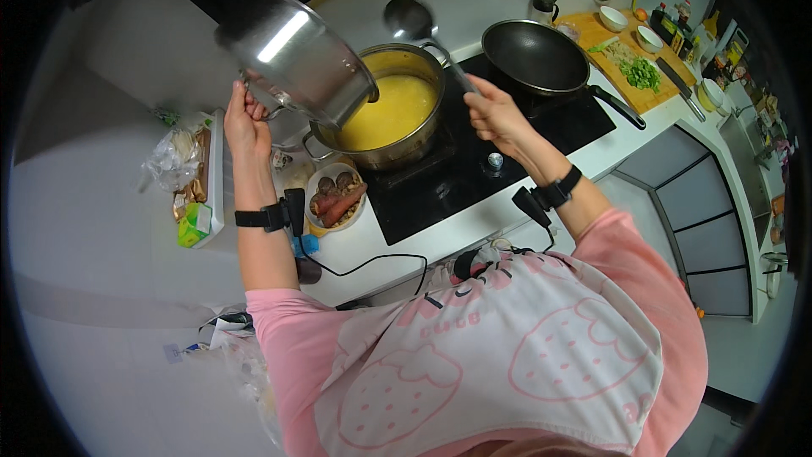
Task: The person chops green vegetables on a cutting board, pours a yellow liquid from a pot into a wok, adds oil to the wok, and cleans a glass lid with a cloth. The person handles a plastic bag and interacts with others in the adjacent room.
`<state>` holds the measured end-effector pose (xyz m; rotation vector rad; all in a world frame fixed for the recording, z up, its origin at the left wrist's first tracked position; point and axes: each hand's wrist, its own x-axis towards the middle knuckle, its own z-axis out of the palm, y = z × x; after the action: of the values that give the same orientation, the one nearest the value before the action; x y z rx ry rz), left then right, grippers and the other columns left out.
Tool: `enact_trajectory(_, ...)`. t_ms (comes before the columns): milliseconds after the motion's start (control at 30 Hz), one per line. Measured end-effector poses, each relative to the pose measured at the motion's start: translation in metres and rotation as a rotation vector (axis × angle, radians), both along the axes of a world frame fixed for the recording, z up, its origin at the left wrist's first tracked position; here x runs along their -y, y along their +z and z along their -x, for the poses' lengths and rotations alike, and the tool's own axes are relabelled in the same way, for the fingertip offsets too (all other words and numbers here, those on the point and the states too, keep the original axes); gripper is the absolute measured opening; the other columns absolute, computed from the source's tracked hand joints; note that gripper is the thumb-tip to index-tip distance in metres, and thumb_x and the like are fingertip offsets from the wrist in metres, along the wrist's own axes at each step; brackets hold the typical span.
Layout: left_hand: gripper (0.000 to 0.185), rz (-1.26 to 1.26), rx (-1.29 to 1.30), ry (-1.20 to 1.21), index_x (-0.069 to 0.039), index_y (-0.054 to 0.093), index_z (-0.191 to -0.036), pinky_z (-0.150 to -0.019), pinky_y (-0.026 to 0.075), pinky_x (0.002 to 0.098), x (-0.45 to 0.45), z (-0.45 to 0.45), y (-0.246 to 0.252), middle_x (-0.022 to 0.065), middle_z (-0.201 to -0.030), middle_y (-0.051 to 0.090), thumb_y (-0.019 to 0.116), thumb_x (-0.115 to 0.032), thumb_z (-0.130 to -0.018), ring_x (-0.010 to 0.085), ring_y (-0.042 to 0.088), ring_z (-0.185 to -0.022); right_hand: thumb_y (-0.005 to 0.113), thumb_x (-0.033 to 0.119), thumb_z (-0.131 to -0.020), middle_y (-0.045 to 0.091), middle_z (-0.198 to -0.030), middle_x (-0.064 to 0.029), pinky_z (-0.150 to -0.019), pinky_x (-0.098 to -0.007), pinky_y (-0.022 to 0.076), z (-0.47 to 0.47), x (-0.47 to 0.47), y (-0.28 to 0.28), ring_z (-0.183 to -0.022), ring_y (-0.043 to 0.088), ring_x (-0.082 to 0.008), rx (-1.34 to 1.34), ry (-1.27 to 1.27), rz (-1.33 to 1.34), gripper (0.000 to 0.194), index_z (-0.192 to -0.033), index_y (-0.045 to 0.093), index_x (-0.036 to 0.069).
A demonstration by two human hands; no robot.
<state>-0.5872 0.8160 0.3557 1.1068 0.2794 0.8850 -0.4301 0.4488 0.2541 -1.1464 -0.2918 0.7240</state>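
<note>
My left hand (pixel 248 115) grips a handle of a stainless steel pot (pixel 298 57), which is tipped so its rim dips over a second, wider steel pot (pixel 387 155). That lower pot stands on the black cooktop and holds a yellow liquid (pixel 396 108). The inside of the tilted pot is turned away from view. My right hand (pixel 495 108) holds the handle of a metal ladle (pixel 411 18); its blurred bowl is raised above the far rim of the lower pot.
A black wok (pixel 536 54) sits on the cooktop (pixel 444 193), its handle jutting toward the counter edge. To its right are a cutting board (pixel 647 98) with chopped greens (pixel 641 73) and a kitchen knife (pixel 680 87). A bowl of root vegetables (pixel 336 195) stands by my left forearm.
</note>
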Motion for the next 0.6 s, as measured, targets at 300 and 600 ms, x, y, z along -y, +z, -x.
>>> enact_trajectory(300, 0.031, -0.744, -0.495, 0.026, -0.008, 0.066, -0.069, -0.053, 0.031, 0.0242, 0.03, -0.098, 0.019, -0.0051, -0.062, 0.05, 0.074, -0.034, -0.085, 0.0054, 0.041, -0.058, 0.048, 0.01, -0.1, 0.03, -0.065, 0.0058, -0.036, -0.0146, 0.0168, -0.007, 0.084, 0.016, -0.048, 0.022, -0.0008, -0.256, 0.071, -0.425, 0.042, -0.142, 0.044, 0.018)
enact_trajectory(600, 0.037, -1.404, -0.861, -0.176, -0.001, 0.063, -0.069, -0.059, 0.045, 0.034, 0.062, -0.158, 0.011, 0.008, -0.061, 0.058, 0.076, -0.034, -0.078, 0.0176, 0.053, -0.059, 0.048, 0.01, -0.101, 0.032, -0.064, 0.0056, -0.036, -0.0151, 0.0175, -0.011, 0.118, 0.01, -0.047, 0.024, -0.0007, -0.323, 0.036, -0.493, 0.04, -0.14, 0.046, 0.018)
